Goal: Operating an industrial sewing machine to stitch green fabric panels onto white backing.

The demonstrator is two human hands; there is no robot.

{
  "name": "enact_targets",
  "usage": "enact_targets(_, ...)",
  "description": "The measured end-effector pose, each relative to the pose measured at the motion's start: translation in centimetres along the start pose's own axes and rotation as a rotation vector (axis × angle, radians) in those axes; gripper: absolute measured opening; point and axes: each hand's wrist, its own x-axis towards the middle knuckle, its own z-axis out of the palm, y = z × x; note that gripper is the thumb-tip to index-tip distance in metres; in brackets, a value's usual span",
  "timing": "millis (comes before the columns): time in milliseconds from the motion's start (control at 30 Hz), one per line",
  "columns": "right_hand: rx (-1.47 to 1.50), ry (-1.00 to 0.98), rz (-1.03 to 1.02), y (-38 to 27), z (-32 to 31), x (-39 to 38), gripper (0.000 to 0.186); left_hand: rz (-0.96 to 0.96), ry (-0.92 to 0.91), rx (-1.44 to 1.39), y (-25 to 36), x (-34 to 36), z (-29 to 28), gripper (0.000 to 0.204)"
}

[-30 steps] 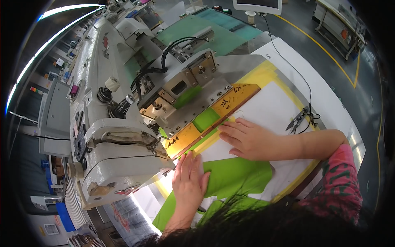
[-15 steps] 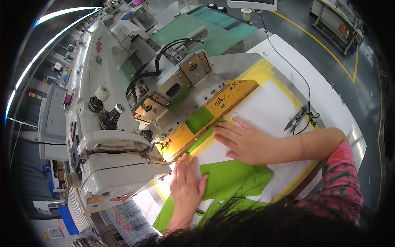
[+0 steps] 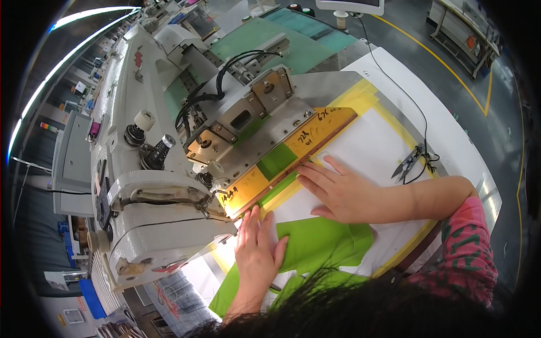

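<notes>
Green fabric (image 3: pixel 327 243) lies on the white work surface, its far edge running beneath the yellow clamp plate (image 3: pixel 307 138) of a large sewing machine (image 3: pixel 163 225). My left hand (image 3: pixel 256 248) rests flat at the plate's near left end, fingers stretched toward the clamp edge beside the needle area. Further right, my right hand (image 3: pixel 338 191) lies flat with its fingers spread, fingertips at the green strip along the clamp edge. Neither hand grips anything. Part of the green fabric under my left hand and wrist is hidden.
Thread snips (image 3: pixel 407 164) on a black cord lie right of my right hand. Yellow tape (image 3: pixel 389 121) borders the white surface. Thread tension knobs (image 3: pixel 155 153) stick up from the machine at left. A monitor (image 3: pixel 352 5) and a workbench (image 3: pixel 465 36) stand farther back.
The view has shifted very slightly. Both hands stay in nearly the same places against the clamp, and the fabric and machine look unchanged.
</notes>
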Motion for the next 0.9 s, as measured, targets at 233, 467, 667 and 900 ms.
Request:
enact_targets(233,-0.020,0.022,-0.001,-0.04,-0.03,-0.24,0.062,0.009,0.006,0.036,-0.13,-0.05,0.16,0.051)
enact_targets(467,0.027,0.044,0.012,-0.23,0.00,-0.30,0.060,0.004,0.006,0.054,0.07,-0.12,0.05,0.052)
enact_targets(667,0.028,0.051,0.007,-0.29,0.39,-0.37,0.062,-0.011,0.000,0.097,0.20,-0.21,0.08,0.053)
enact_targets(900,-0.066,0.035,-0.022,-0.50,0.01,-0.41,0.060,-0.034,-0.003,0.180,0.59,-0.41,-0.04,0.055)
